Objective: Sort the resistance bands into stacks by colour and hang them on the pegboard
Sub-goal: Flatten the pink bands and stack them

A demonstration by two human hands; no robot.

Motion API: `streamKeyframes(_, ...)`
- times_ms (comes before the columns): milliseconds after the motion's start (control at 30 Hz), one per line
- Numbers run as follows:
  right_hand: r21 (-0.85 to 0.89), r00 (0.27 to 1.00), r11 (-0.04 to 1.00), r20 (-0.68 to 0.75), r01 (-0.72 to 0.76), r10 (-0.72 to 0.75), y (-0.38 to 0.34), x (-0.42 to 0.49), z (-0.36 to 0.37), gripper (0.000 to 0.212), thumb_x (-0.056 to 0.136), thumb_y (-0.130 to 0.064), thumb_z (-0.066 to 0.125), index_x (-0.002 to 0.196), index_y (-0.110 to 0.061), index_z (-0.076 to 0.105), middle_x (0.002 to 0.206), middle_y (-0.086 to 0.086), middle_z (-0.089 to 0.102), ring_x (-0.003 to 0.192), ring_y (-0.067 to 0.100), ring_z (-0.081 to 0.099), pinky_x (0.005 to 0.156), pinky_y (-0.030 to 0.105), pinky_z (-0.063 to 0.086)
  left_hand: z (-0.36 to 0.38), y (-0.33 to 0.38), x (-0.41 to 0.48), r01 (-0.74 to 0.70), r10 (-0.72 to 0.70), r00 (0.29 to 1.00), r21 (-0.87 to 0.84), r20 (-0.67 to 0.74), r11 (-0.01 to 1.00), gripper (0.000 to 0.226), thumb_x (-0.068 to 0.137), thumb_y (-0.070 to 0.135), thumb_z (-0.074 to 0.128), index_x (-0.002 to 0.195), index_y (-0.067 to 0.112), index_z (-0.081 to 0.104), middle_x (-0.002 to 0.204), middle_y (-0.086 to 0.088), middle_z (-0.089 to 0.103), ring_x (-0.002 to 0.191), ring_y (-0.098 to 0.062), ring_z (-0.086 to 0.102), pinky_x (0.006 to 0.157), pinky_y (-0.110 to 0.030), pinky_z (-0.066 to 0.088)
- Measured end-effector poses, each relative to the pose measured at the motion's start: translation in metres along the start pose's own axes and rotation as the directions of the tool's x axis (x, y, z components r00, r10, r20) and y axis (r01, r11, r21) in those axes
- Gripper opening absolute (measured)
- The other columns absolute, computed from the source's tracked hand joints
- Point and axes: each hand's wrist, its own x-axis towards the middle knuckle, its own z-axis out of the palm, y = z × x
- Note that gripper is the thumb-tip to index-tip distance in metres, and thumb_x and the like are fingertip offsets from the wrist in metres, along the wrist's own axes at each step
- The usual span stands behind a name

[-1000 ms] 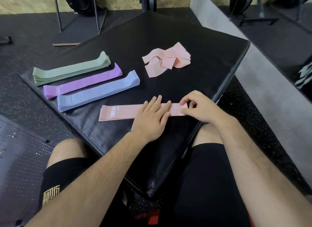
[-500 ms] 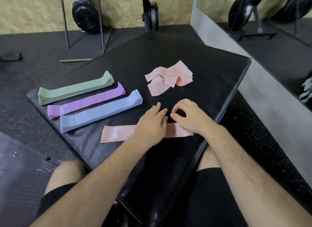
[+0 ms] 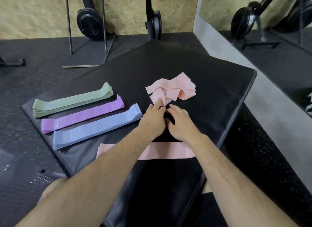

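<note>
Three flat stacks of bands lie side by side on the left of the black mat: green, purple and blue. A loose heap of pink bands sits at mid-right. One flattened pink band lies near the mat's front edge, partly under my forearms. My left hand reaches forward, its fingertips touching the near corner of the pink heap. My right hand is just beside it with fingers loosely curled, holding nothing that I can see.
The mat rests on speckled black gym flooring. Behind it stand a metal-framed rack with a weight plate and a black upright post against a wooden wall. A mirror fills the right. My legs in black shorts are below.
Both hands left the flattened pink band and moved forward to the loose pink heap. The camera tilted up, so the flat band now lies under my forearms.
</note>
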Motion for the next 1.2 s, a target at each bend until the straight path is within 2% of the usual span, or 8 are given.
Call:
streamKeyframes(267,0.186,0.999,0.982,0.041,0.011,-0.019,-0.008,0.007,-0.022,0.042,0.104,-0.014,0.048,0.145,-0.019,0.052,0.162,-0.015,0.03,0.13,0.009,0.048,0.106,0.022,0.036,-0.016,0.002,-0.005,-0.037,0.033,0.999,-0.134,-0.031,0.99,0.049,0.092,0.009,0.038,0.139,0.015,0.05,0.136,-0.001,0.053,0.121,-0.024,0.054,0.102,-0.044,0.048)
streamKeyframes(400,0.207,0.997,0.976,0.015,0.066,-0.071,-0.011,0.013,-0.021,0.042,0.098,-0.005,0.045,0.134,-0.018,0.062,0.157,-0.017,0.041,0.13,0.009,0.05,0.115,0.034,0.04,-0.023,-0.002,-0.005,-0.031,0.024,0.999,-0.173,-0.043,0.984,0.048,0.097,0.004,0.041,0.143,0.014,0.048,0.143,-0.002,0.053,0.131,-0.018,0.049,0.113,-0.037,0.038)
streamKeyframes(533,0.242,0.989,0.964,-0.125,0.112,-0.084,-0.018,0.008,-0.03,0.04,0.101,0.0,0.042,0.124,-0.018,0.071,0.151,-0.014,0.05,0.141,0.002,0.039,0.113,0.014,0.029,-0.054,0.007,-0.009,-0.018,-0.013,0.994,-0.272,-0.112,0.962,0.04,0.096,-0.003,0.043,0.129,0.012,0.059,0.125,-0.004,0.063,0.117,-0.02,0.058,0.098,-0.023,0.041)
streamKeyframes(600,0.287,0.981,0.948,-0.168,0.14,-0.094,-0.026,0.005,-0.04,0.041,0.101,0.002,0.04,0.115,-0.019,0.073,0.144,-0.016,0.055,0.135,-0.003,0.042,0.107,0.005,0.026,-0.07,0.013,-0.01,-0.005,-0.038,0.99,-0.298,-0.138,0.955,0.034,0.098,0.0,0.042,0.126,0.013,0.056,0.116,-0.008,0.066,0.107,-0.025,0.061,0.085,-0.027,0.042)
streamKeyframes(767,0.416,0.96,0.887,-0.263,0.201,-0.094,-0.056,0.0,-0.078,0.037,0.099,0.005,0.045,0.112,-0.015,0.074,0.123,-0.018,0.06,0.099,-0.016,0.056,0.097,0.01,0.043,-0.103,0.024,-0.013,-0.137,0.051,0.974,-0.391,-0.222,0.91,0.046,0.096,-0.002,0.037,0.134,0.023,0.047,0.114,-0.005,0.066,0.102,-0.025,0.063,0.093,-0.041,0.05)
streamKeyframes(967,0.462,0.935,0.85,-0.341,0.255,-0.095,-0.083,-0.008,-0.122,0.043,0.098,-0.003,0.047,0.117,-0.034,0.071,0.131,-0.027,0.06,0.113,-0.002,0.06,0.093,0.017,0.047,-0.15,0.05,-0.006,-0.227,0.096,0.938,-0.381,-0.333,0.896,0.051,0.102,0.002,0.038,0.147,0.023,0.046,0.136,0.017,0.051,0.121,0.005,0.044,0.106,-0.017,0.035)
streamKeyframes(1100,0.424,0.892,0.855,-0.442,0.298,-0.092,-0.099,-0.012,-0.143,0.037,0.099,-0.009,0.054,0.123,-0.033,0.07,0.123,-0.023,0.065,0.109,-0.004,0.06,0.092,0.017,0.048,-0.174,0.066,-0.015,-0.221,0.08,0.944,-0.431,-0.321,0.875,0.047,0.104,0.009,0.037,0.147,0.026,0.046,0.117,0.017,0.052,0.103,0.006,0.049,0.094,-0.009,0.037)
streamKeyframes(1200,0.421,0.837,0.838,-0.543,0.347,-0.074,-0.111,-0.02,-0.153,0.024,0.098,-0.014,0.063,0.11,-0.031,0.072,0.106,-0.019,0.069,0.099,-0.005,0.062,0.079,0.012,0.046,-0.184,0.073,-0.023,-0.237,0.088,0.936,-0.426,-0.341,0.873,0.049,0.104,0.01,0.037,0.149,0.03,0.044,0.136,0.011,0.058,0.121,0.002,0.053,0.095,-0.006,0.035)
